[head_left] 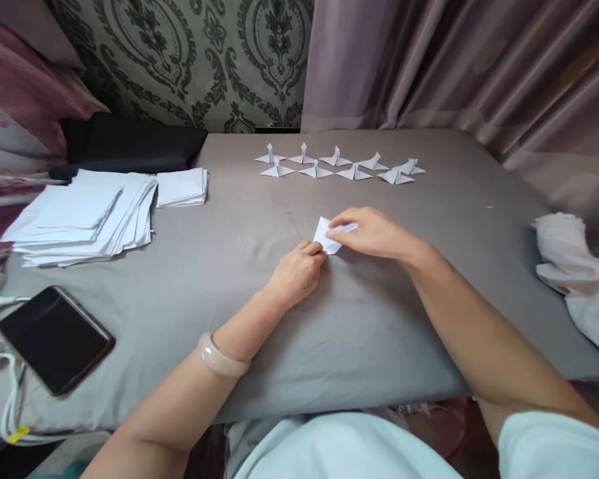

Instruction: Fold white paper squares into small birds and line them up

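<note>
- Here, the left hand (297,271) pinched the near edge of a folded white paper (328,235) lying mid-table on the grey cloth (229,266).
- The right hand (374,233) pressed fingertips on the paper's top.
- Finished paper birds (339,164) stood in rows well beyond; paper stacks (90,216) and a phone (54,338) lay left.

Clear cloth round my hands; origami row (337,164) blocks ahead, paper stack (87,219) and phone (54,338) left, rag (576,273) right.
</note>
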`<move>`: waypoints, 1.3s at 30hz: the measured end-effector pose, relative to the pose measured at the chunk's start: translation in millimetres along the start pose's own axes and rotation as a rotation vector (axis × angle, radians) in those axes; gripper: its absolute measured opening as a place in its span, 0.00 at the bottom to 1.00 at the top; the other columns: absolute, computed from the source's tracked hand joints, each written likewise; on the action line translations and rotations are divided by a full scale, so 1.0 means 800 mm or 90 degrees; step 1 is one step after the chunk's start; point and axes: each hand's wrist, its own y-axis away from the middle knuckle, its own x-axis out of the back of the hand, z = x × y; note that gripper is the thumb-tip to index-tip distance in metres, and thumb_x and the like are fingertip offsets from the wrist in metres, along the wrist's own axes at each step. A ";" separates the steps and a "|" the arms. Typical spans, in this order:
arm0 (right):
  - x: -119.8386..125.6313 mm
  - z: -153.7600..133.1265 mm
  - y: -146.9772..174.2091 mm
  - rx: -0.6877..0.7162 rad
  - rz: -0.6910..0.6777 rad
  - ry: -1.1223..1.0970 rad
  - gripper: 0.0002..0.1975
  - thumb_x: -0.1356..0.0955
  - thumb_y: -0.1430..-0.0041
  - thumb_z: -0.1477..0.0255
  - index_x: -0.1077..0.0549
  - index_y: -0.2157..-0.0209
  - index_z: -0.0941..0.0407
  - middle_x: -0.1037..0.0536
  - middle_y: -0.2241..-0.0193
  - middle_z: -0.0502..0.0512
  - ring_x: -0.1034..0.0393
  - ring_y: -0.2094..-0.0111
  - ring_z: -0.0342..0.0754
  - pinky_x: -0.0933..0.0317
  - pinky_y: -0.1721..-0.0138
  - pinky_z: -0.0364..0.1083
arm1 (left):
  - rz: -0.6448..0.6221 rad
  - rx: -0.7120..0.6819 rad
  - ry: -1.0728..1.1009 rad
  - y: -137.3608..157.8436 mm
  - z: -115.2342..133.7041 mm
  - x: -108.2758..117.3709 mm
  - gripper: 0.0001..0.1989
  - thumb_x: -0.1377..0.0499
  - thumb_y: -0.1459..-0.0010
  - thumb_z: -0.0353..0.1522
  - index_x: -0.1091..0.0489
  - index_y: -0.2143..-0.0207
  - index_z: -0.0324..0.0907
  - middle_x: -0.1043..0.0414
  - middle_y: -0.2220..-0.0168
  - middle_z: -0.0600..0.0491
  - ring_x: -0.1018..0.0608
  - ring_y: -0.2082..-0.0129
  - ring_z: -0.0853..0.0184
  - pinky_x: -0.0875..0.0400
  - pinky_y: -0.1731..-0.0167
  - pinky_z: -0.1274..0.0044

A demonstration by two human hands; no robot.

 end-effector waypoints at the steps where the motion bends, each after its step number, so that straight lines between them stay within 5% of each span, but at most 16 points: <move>1: -0.003 0.007 0.010 -0.005 0.106 -0.046 0.15 0.36 0.42 0.61 0.24 0.60 0.53 0.21 0.58 0.54 0.29 0.58 0.48 0.40 0.60 0.44 | -0.009 -0.001 -0.005 0.000 0.001 0.001 0.18 0.55 0.38 0.22 0.28 0.55 0.36 0.29 0.58 0.45 0.29 0.58 0.61 0.29 0.56 0.70; 3: -0.014 0.021 0.030 -0.054 0.269 -0.086 0.14 0.38 0.40 0.63 0.25 0.62 0.55 0.21 0.62 0.55 0.28 0.61 0.47 0.39 0.59 0.44 | -0.022 -0.004 -0.013 0.001 0.001 0.001 0.18 0.56 0.38 0.22 0.29 0.54 0.36 0.30 0.58 0.45 0.30 0.58 0.61 0.30 0.57 0.71; 5: -0.032 0.034 0.045 -0.124 0.303 -0.087 0.12 0.37 0.41 0.65 0.25 0.65 0.56 0.21 0.69 0.54 0.29 0.67 0.46 0.39 0.62 0.45 | -0.028 -0.005 -0.020 0.001 0.000 0.001 0.19 0.56 0.37 0.22 0.29 0.53 0.36 0.30 0.58 0.45 0.31 0.59 0.61 0.30 0.57 0.71; 9: -0.072 0.046 0.056 -0.137 0.231 -0.084 0.10 0.36 0.42 0.68 0.24 0.67 0.56 0.22 0.66 0.54 0.29 0.68 0.46 0.38 0.63 0.46 | -0.030 -0.018 -0.047 0.001 -0.002 -0.002 0.19 0.56 0.37 0.23 0.31 0.50 0.35 0.31 0.58 0.45 0.32 0.60 0.60 0.31 0.58 0.71; 13: -0.092 0.043 0.054 -0.097 0.265 -0.063 0.12 0.37 0.41 0.70 0.22 0.63 0.55 0.23 0.63 0.55 0.29 0.64 0.47 0.38 0.61 0.46 | -0.025 -0.026 -0.071 0.000 -0.002 -0.004 0.19 0.56 0.38 0.22 0.32 0.50 0.36 0.32 0.58 0.45 0.33 0.60 0.61 0.32 0.58 0.71; 32: -0.113 0.031 0.060 -0.007 0.264 -0.032 0.17 0.39 0.41 0.75 0.24 0.53 0.56 0.24 0.61 0.57 0.30 0.58 0.49 0.39 0.54 0.48 | 0.009 -0.030 -0.063 0.010 0.002 -0.006 0.22 0.55 0.38 0.23 0.36 0.43 0.36 0.35 0.53 0.41 0.33 0.55 0.59 0.33 0.52 0.67; 39: -0.112 0.025 0.064 0.013 0.238 0.073 0.20 0.41 0.40 0.77 0.26 0.51 0.56 0.25 0.59 0.59 0.33 0.57 0.51 0.41 0.54 0.49 | -0.002 0.007 -0.053 0.017 0.008 0.004 0.22 0.55 0.33 0.38 0.35 0.42 0.39 0.36 0.53 0.41 0.34 0.55 0.56 0.35 0.53 0.63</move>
